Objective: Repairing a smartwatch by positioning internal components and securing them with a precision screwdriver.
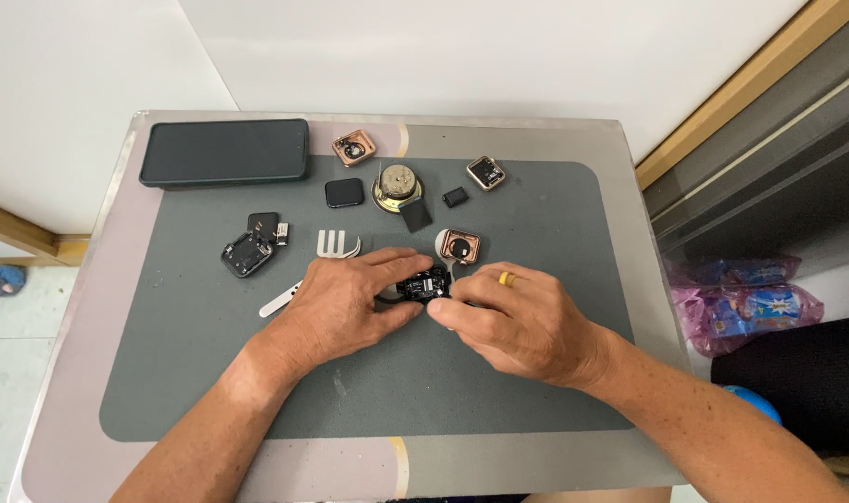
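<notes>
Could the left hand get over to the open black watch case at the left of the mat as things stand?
Probably yes. The black watch case lies up and left of the left hand, with only bare grey mat between them. But that hand now helps the right hand hold a small black part, so it would have to let go.

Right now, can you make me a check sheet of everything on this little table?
Surface: grey mat on a small table.
Job's things: small black watch module, pinched between both hands.
Clutter: dark phone, rose-gold watch cases, round speaker, black square screen, open black watch case, white tool.
Hands: left hand and right hand both grip the module; yellow ring on the right.
Cables: nothing seen.
Surroundings: white wall, wooden trim, purple plastic bag.
</notes>
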